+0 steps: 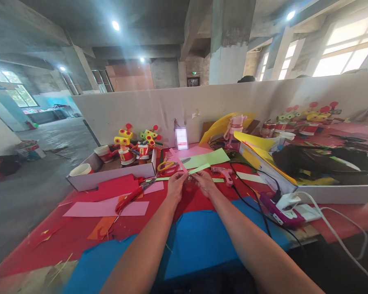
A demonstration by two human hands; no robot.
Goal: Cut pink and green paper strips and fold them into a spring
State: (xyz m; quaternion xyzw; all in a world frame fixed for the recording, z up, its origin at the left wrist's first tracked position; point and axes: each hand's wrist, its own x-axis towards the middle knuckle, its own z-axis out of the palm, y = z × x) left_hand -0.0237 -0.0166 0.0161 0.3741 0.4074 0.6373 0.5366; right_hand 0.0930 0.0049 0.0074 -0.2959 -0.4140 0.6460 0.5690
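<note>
In the middle of the table my left hand [177, 184] is closed, its fingertips pinching a pink paper strip [178, 159] that slants up and to the left. My right hand [205, 183] grips a light green paper strip [201, 168] pointing up and to the right. The two strips meet between my fingertips; whether they are joined there is too small to tell. Just right of my right hand lies a pink glue gun [223, 173]. Behind the hands are a wide green paper sheet [207, 158] and yellow-handled scissors [167, 166].
Red-handled scissors [129, 200] lie on pink paper [106, 209] at left. A low box [113, 176] holds paper-cup robot figures [125, 149]. At right, cables run from a purple power strip [282, 212] beside a crowded box [331, 193]. A white partition [135, 110] stands behind.
</note>
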